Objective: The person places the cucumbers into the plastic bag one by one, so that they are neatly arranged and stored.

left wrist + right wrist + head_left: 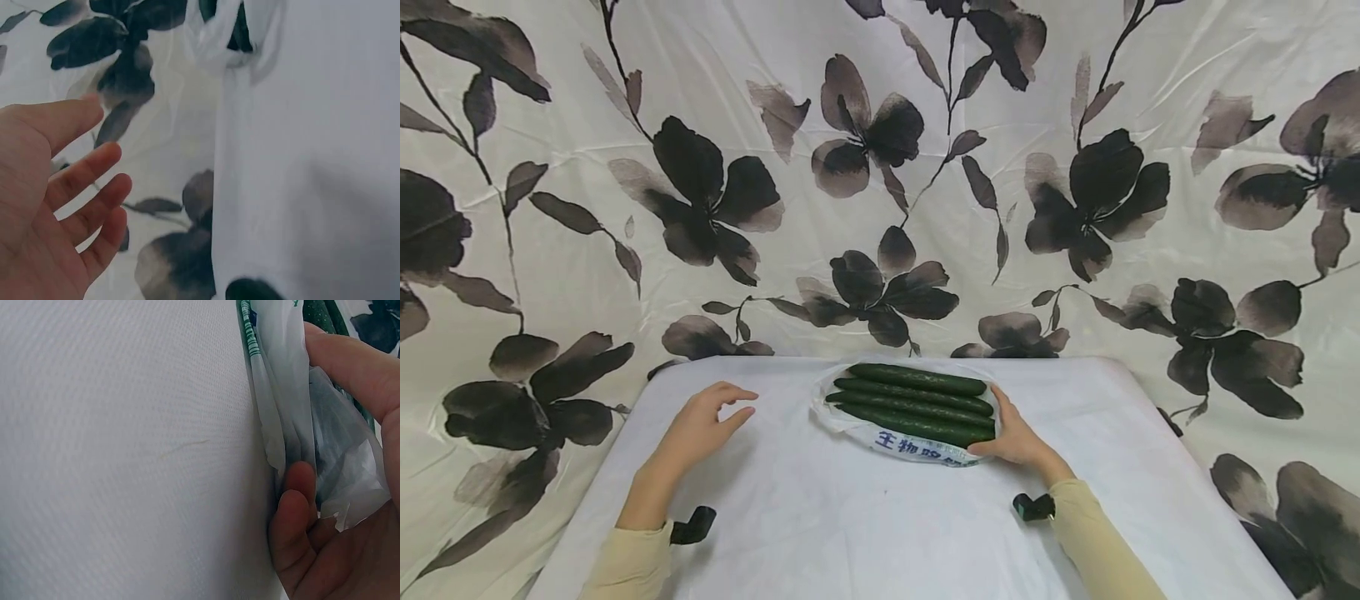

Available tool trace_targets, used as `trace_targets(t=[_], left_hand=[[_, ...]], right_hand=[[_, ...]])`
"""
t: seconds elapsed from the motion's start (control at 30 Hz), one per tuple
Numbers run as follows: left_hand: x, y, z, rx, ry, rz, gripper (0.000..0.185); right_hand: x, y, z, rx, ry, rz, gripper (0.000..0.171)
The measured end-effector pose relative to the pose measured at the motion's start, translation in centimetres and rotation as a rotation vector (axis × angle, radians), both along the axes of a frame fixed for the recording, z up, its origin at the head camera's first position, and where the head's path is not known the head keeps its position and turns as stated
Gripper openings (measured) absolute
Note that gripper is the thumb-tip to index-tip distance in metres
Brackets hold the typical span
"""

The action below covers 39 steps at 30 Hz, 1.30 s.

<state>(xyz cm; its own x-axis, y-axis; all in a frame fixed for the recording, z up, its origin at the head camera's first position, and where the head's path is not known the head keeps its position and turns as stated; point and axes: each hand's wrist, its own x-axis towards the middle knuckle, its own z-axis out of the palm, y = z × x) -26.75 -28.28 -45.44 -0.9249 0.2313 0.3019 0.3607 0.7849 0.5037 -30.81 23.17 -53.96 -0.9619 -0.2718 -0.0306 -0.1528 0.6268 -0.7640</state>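
Several long dark green cucumbers (913, 397) lie side by side on a white plastic bag (857, 428) with blue printed characters, near the table's far edge. My right hand (1018, 440) is at the right end of the bag, thumb on the near side and fingers on the far side. In the right wrist view its fingertips curl at the bag's crumpled plastic (287, 394) and grip it. Held apart from the bag on the left, my left hand (700, 423) has nothing in it. Its fingers (94, 206) are loosely bent and spread in the left wrist view.
A white cloth covers the table (850, 533). Behind and beside it hangs a pale curtain (985, 275) with dark flowers. Small dark devices (694, 527) sit at both wrists, by the yellow sleeves (1093, 533).
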Motion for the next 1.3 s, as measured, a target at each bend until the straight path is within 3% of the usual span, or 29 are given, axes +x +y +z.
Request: trace_targets(t=[0.2,0.37,0.53,0.7,0.9,1.03,1.3], left_hand=[[2.9,-3.4,-0.5,-0.039,-0.034,0.049,0.028],[4.6,-5.8,-1.2,-0.035,-0.041,0.083,0.032],[6.3,-7.7,-2.6,-0.047,-0.054,0.133,0.037],[7.7,-8.8,-3.8,-0.035,-0.118,0.170,0.048],[8.1,-9.4,-5.5,-0.005,-0.220,0.197,0.069],[7.8,-9.5,-6.9,-0.006,-0.236,0.218,0.081],[6.5,-9.3,-8.0,-0.006,-0.280,0.308,0.086]], right_hand=[[0.2,0.1,-0.2,0.023,0.004,0.004,0.127],[0.3,0.1,-0.3,0.025,0.023,0.000,0.125],[0.3,0.0,-0.4,0.041,0.034,0.002,0.126],[0.3,-0.1,-0.5,0.054,0.013,-0.001,0.126],[0.4,-0.3,-0.3,0.055,0.006,-0.012,0.126],[0.3,-0.3,-0.5,0.058,0.001,-0.021,0.126],[0.3,-0.2,-0.7,0.054,0.001,-0.030,0.127]])
